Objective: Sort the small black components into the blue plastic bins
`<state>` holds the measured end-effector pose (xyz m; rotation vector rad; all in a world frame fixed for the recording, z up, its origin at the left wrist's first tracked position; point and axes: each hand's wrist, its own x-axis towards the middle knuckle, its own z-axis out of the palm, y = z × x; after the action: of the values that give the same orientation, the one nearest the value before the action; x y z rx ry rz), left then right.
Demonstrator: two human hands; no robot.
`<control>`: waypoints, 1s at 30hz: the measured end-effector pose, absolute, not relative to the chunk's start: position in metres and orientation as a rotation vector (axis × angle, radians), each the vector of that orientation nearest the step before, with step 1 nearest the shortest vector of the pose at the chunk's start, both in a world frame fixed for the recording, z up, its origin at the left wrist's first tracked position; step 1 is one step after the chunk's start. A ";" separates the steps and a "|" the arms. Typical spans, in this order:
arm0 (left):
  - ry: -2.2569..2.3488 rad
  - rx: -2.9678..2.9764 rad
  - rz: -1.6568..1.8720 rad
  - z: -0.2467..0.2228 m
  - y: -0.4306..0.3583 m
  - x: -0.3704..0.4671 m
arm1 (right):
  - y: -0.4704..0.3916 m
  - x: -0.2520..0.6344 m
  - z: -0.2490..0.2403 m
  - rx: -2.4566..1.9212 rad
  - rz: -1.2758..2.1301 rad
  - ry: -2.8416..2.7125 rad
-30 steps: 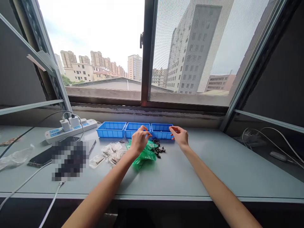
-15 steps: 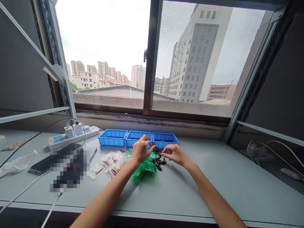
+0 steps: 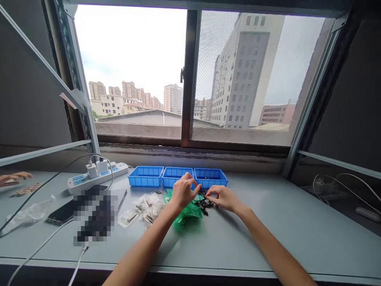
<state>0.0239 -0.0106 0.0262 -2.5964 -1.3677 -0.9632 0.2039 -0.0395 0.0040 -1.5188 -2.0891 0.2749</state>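
My left hand [image 3: 183, 194] is above a green plastic bag [image 3: 189, 212], its thumb and index finger curled together in a pinch. Whatever that pinch may hold is too small to make out. My right hand [image 3: 224, 198] reaches in from the right, fingertips closed at the edge of a pile of small black screw-like parts [image 3: 205, 205]. Any piece between those fingertips cannot be told from the pile. Left of the green bag lies a heap of small clear bags [image 3: 149, 206] with metal pieces inside.
Behind the hands, blue bins stand in a row: left [image 3: 145, 182], middle [image 3: 171, 183] and right [image 3: 210, 182], the last with small parts inside. A power strip [image 3: 98, 177], a dark phone [image 3: 64, 210] and cables lie at left. Another person's hand [image 3: 14, 177] shows at the far left.
The view has shifted slightly, so the table things appear lower and further right. My right fingertips have come down to the black parts. Another person's hand has appeared at the far left.
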 end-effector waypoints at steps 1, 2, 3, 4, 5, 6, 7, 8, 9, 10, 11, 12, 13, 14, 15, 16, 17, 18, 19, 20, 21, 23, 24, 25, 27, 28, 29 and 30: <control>-1.349 -2.604 -0.956 0.026 -0.011 0.024 | -0.040 0.204 0.004 -1.529 0.273 -2.090; -1.333 -2.612 -0.950 0.026 -0.012 0.025 | -0.040 0.203 0.004 -1.546 0.267 -2.083; -1.319 -2.617 -0.947 0.026 -0.012 0.025 | -0.040 0.203 0.004 -1.569 0.257 -2.072; -1.307 -2.621 -0.946 0.026 -0.012 0.026 | -0.041 0.202 0.005 -1.593 0.248 -2.060; -1.299 -2.624 -0.946 0.026 -0.012 0.026 | -0.041 0.202 0.006 -1.616 0.245 -2.049; -1.296 -2.625 -0.947 0.026 -0.011 0.026 | -0.042 0.202 0.006 -1.636 0.249 -2.042; -1.298 -2.626 -0.947 0.025 -0.011 0.026 | -0.042 0.202 0.007 -1.649 0.256 -2.040; -1.305 -2.625 -0.947 0.025 -0.010 0.025 | -0.043 0.201 0.007 -1.654 0.265 -2.044; -1.316 -2.623 -0.945 0.024 -0.009 0.025 | -0.043 0.201 0.007 -1.654 0.272 -2.049; -1.330 -2.623 -0.942 0.023 -0.008 0.024 | -0.043 0.202 0.007 -1.651 0.272 -2.053; -1.346 -2.623 -0.937 0.022 -0.007 0.023 | -0.042 0.202 0.006 -1.646 0.267 -2.056; -1.362 -2.622 -0.932 0.022 -0.006 0.022 | -0.042 0.202 0.006 -1.640 0.258 -2.058; -1.378 -2.620 -0.927 0.021 -0.005 0.021 | -0.042 0.202 0.005 -1.633 0.249 -2.060; -1.394 -2.617 -0.922 0.020 -0.004 0.020 | -0.042 0.202 0.005 -1.627 0.244 -2.061; -1.409 -2.613 -0.917 0.020 -0.003 0.019 | -0.042 0.202 0.005 -1.621 0.242 -2.064; -1.422 -2.608 -0.914 0.020 -0.002 0.018 | -0.042 0.203 0.004 -1.615 0.243 -2.066; -1.433 -2.605 -0.910 0.020 -0.002 0.017 | -0.042 0.203 0.005 -1.610 0.247 -2.066; -1.439 -2.605 -0.903 0.020 -0.001 0.017 | -0.042 0.203 0.005 -1.606 0.251 -2.064; -1.441 -2.608 -0.893 0.020 -0.001 0.016 | -0.042 0.203 0.005 -1.602 0.250 -2.057; -1.440 -2.612 -0.880 0.020 -0.001 0.016 | -0.042 0.204 0.006 -1.600 0.242 -2.046; -1.436 -2.616 -0.867 0.020 -0.001 0.017 | -0.042 0.204 0.007 -1.599 0.228 -2.032; -1.419 -2.619 -0.857 0.020 0.000 0.018 | -0.043 0.204 0.008 -1.601 0.193 -1.996; -1.404 -2.618 -0.864 0.020 -0.001 0.018 | -0.043 0.204 0.009 -1.602 0.179 -1.978; -1.382 -2.618 -0.878 0.020 -0.001 0.019 | -0.043 0.203 0.009 -1.600 0.169 -1.964; -1.328 -2.623 -0.912 0.020 -0.001 0.021 | -0.042 0.202 0.009 -1.595 0.156 -1.954; -1.300 -2.632 -0.921 0.020 -0.002 0.022 | -0.042 0.201 0.009 -1.592 0.152 -1.959; -1.277 -2.643 -0.923 0.019 -0.002 0.022 | -0.041 0.200 0.008 -1.589 0.151 -1.970; -1.260 -2.654 -0.920 0.019 -0.003 0.023 | -0.041 0.200 0.008 -1.585 0.153 -1.984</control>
<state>0.0226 -0.0026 0.0190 -2.6544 -1.2604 -0.9195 0.1995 -0.0411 0.0077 -1.5854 -1.9843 0.1533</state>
